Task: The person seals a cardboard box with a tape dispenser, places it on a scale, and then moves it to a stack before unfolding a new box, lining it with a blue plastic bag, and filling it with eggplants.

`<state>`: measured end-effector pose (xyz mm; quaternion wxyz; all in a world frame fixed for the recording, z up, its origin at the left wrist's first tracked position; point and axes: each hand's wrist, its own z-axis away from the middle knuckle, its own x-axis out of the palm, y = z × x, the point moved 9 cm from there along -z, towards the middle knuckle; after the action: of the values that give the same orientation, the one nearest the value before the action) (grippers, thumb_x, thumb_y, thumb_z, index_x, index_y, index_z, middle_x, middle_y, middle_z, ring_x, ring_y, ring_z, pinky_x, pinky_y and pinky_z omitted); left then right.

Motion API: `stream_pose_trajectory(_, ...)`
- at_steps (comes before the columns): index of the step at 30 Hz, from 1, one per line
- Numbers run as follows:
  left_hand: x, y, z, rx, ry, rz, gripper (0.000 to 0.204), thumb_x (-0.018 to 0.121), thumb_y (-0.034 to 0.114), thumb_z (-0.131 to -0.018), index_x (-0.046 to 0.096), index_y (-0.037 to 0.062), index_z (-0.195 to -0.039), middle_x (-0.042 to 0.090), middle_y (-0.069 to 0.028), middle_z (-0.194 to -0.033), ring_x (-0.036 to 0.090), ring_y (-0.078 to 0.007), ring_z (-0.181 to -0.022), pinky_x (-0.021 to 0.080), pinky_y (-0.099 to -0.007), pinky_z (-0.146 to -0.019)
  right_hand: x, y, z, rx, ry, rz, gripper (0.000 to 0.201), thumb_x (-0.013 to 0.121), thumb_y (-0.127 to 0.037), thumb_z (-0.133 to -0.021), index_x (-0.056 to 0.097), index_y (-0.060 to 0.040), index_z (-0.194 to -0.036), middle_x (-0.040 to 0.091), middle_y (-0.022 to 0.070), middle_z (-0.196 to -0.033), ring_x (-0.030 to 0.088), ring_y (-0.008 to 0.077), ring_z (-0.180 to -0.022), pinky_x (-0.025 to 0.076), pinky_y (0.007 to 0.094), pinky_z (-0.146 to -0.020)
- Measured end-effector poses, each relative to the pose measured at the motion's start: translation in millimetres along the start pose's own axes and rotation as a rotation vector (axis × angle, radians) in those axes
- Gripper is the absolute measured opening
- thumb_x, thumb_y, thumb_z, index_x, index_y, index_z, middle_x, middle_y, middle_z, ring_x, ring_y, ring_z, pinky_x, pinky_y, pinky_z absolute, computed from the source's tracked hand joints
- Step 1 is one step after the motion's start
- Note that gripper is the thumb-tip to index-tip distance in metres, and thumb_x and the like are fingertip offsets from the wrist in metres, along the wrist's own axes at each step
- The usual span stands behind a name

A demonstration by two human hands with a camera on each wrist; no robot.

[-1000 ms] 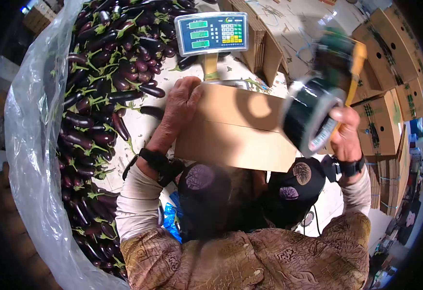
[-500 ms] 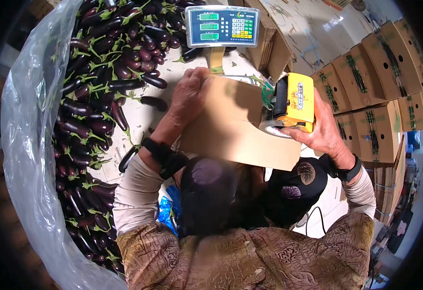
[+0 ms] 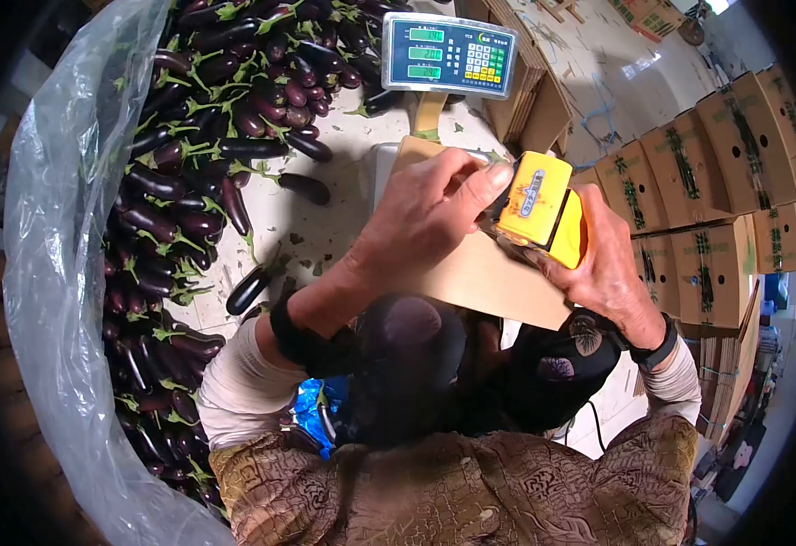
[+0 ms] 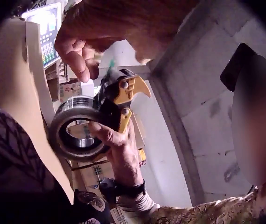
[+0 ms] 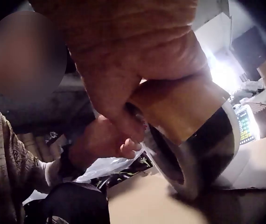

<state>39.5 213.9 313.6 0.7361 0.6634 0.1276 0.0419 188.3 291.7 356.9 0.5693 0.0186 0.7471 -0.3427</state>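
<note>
My right hand (image 3: 612, 264) grips a yellow tape dispenser (image 3: 536, 196) over a brown cardboard box (image 3: 484, 278). In the left wrist view the dispenser's dark tape roll (image 4: 77, 102) faces the camera, with the right thumb at the roll's core. My left hand (image 3: 434, 200) has crossed over the box, its thumb right at the dispenser's front end. A short green strip of tape (image 4: 112, 65) shows by the left fingers (image 4: 82, 70), which are bent; I cannot tell whether they pinch it. The box lies in front of the person's knees.
A digital scale display (image 3: 451, 56) stands beyond the box. Many eggplants (image 3: 261, 100) are heaped at left beside a clear plastic sheet (image 3: 70, 209). Stacked taped cartons (image 3: 744, 136) line the right side. A blue bag (image 3: 311, 414) lies near the left knee.
My right hand has brought the tape dispenser down and inward over the box, turning it. The left hand has left the box's left edge and moved right to the dispenser's front.
</note>
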Motion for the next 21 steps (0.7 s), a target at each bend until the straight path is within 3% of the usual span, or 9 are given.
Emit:
stream_pose_trajectory(3,4.7,-6.1,-2.4,0.052,0.033,0.043,0.031,0.047,0.025,-0.098,0.059,-0.003,-0.101,0.062,-0.0111,-0.089,0.062,-0.0198,-0.071,0.048,-0.0308,-0.063,2.5,-6.0,0.2,-0.033,-0.008,0.06,0.054,0.079,-0.021,-0.071,0.048,-0.0031,-0.112,0.062,0.0172,-0.089,0.065,0.0324,-0.08,0.051,0.0381,-0.075)
stream_pose_trajectory(6,-1.2,0.0,-1.0,0.322,0.16,-0.004,0.021,0.051,0.016,-0.095,0.06,-0.0032,-0.097,0.063,-0.0149,-0.082,0.062,-0.0268,-0.065,0.049,-0.034,-0.062,2.9,-14.4,-1.3,-0.058,-0.007,0.075,0.049,0.074,-0.015,-0.07,0.049,-0.0025,-0.11,0.059,0.021,-0.089,0.062,0.0408,-0.081,0.051,0.0443,-0.07)
stream_pose_trajectory(11,-17.1,-0.8,5.9,0.431,0.377,-0.261,0.019,0.05,0.012,-0.094,0.06,-0.003,-0.087,0.062,-0.0207,-0.08,0.064,-0.035,-0.073,0.048,-0.0397,-0.062,7.8,-28.5,-3.8,-0.101,-0.03,0.163,0.052,0.078,-0.022,-0.073,0.049,-0.0026,-0.112,0.06,0.0211,-0.09,0.064,0.0392,-0.082,0.052,0.0434,-0.072)
stream_pose_trajectory(12,-21.3,-6.3,6.1,0.422,0.384,-0.258,0.019,0.05,0.012,-0.094,0.06,-0.003,-0.087,0.062,-0.0207,-0.08,0.064,-0.035,-0.073,0.048,-0.0397,-0.062,9.4,-29.9,-5.2,-0.098,-0.053,0.196,0.056,0.081,-0.028,-0.073,0.05,-0.0027,-0.112,0.062,0.0206,-0.091,0.066,0.0372,-0.082,0.053,0.0416,-0.075)
stream_pose_trajectory(14,-22.2,-0.1,15.9,0.658,0.399,-0.573,0.015,0.05,0.008,-0.093,0.06,-0.0027,-0.089,0.06,-0.017,-0.079,0.061,-0.0343,-0.077,0.049,-0.0374,-0.068,10.0,-31.4,-5.9,-0.103,-0.09,0.217,0.058,0.082,-0.031,-0.072,0.05,-0.0027,-0.111,0.062,0.0207,-0.089,0.066,0.0376,-0.082,0.053,0.0421,-0.074)
stream_pose_trajectory(15,-27.4,1.6,24.1,0.789,0.46,-0.726,0.017,0.051,0.01,-0.093,0.062,0.0004,-0.084,0.057,-0.0142,-0.069,0.061,-0.027,-0.071,0.047,-0.0366,-0.065,11.6,-31.8,-6.2,-0.116,-0.126,0.241,0.061,0.083,-0.034,-0.072,0.05,-0.0026,-0.111,0.062,0.0207,-0.088,0.065,0.0381,-0.081,0.053,0.0426,-0.074)
stream_pose_trajectory(16,-38.8,-4.9,28.1,0.782,0.461,-0.723,0.017,0.051,0.01,-0.093,0.062,0.0004,-0.084,0.057,-0.0142,-0.069,0.061,-0.027,-0.071,0.047,-0.0366,-0.065,9.8,-31.2,-4.7,-0.116,-0.133,0.241,0.061,0.083,-0.034,-0.072,0.05,-0.0026,-0.111,0.062,0.0207,-0.088,0.065,0.0381,-0.081,0.053,0.0426,-0.074)
stream_pose_trajectory(19,-102.2,-58.2,21.5,0.205,0.47,-0.152,0.02,0.056,0.016,-0.094,0.063,0.0036,-0.08,0.049,-0.0002,-0.062,0.048,-0.0088,-0.061,0.037,-0.0268,-0.055,4.4,-22.4,1.4,-0.122,-0.124,0.314,0.063,0.085,-0.038,-0.069,0.049,-0.0034,-0.107,0.06,0.0187,-0.083,0.065,0.0366,-0.078,0.053,0.0425,-0.07)
stream_pose_trajectory(21,-126.3,-86.2,24.4,0.051,0.523,0.05,0.02,0.058,0.019,-0.095,0.065,0.0072,-0.08,0.043,0.0088,-0.059,0.036,-0.0024,-0.053,0.027,-0.0221,-0.049,6.3,-22.6,1.0,-0.12,-0.14,0.315,0.063,0.085,-0.039,-0.069,0.049,-0.0034,-0.106,0.06,0.0186,-0.083,0.065,0.0361,-0.076,0.053,0.042,-0.069)
